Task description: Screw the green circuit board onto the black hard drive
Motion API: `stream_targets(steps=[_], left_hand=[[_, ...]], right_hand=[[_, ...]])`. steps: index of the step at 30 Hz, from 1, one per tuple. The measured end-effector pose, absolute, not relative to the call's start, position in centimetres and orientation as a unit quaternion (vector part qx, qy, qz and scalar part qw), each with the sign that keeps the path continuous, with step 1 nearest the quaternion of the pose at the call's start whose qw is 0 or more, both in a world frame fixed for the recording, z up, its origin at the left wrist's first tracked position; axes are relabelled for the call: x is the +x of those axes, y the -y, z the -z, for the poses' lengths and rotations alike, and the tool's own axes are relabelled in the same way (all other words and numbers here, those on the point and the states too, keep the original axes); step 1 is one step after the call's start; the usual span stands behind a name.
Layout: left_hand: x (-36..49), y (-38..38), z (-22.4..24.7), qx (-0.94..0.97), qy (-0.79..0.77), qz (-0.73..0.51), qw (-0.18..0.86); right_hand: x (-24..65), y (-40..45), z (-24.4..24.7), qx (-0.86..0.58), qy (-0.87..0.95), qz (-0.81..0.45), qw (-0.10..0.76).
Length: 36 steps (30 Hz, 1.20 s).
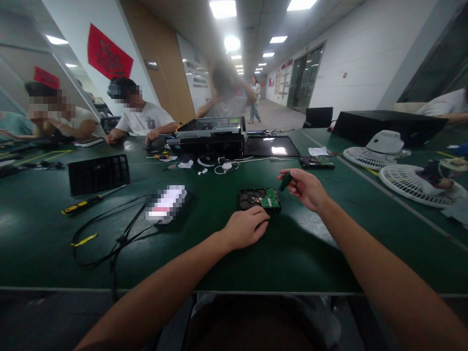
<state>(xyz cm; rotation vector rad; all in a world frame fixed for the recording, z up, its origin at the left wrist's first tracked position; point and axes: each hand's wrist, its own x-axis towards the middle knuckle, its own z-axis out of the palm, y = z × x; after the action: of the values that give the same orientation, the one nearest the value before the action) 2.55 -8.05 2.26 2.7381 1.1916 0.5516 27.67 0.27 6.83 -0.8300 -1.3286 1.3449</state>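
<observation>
A hard drive (252, 196) lies on the green table in front of me, its green circuit board facing up. My left hand (249, 225) rests at its near edge, the fingers curled against it, with the thumb side toward the right. Just off the drive's right corner, my right hand (305, 189) is raised and pinches a small dark green piece (285, 181) between thumb and fingers. What kind of piece it is, I cannot make out. A second hard drive (317, 162) with a circuit board lies farther back on the right.
To the left are a phone (166, 204), looped black cables (120, 241), a yellow-black screwdriver (82, 204) and a black panel (99, 175). An opened computer case (208, 136) stands at the back. White fan grilles (420, 185) lie to the right. Several people sit around the table.
</observation>
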Motion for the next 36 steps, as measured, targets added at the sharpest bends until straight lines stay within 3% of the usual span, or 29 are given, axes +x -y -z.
stream_targets(steps=[36], left_hand=[[2.47, 7.76, -2.49, 0.902, -0.416, -0.106, 0.048]], right_hand=[[27.39, -0.01, -7.08, -0.372, 0.573, -0.523, 0.510]])
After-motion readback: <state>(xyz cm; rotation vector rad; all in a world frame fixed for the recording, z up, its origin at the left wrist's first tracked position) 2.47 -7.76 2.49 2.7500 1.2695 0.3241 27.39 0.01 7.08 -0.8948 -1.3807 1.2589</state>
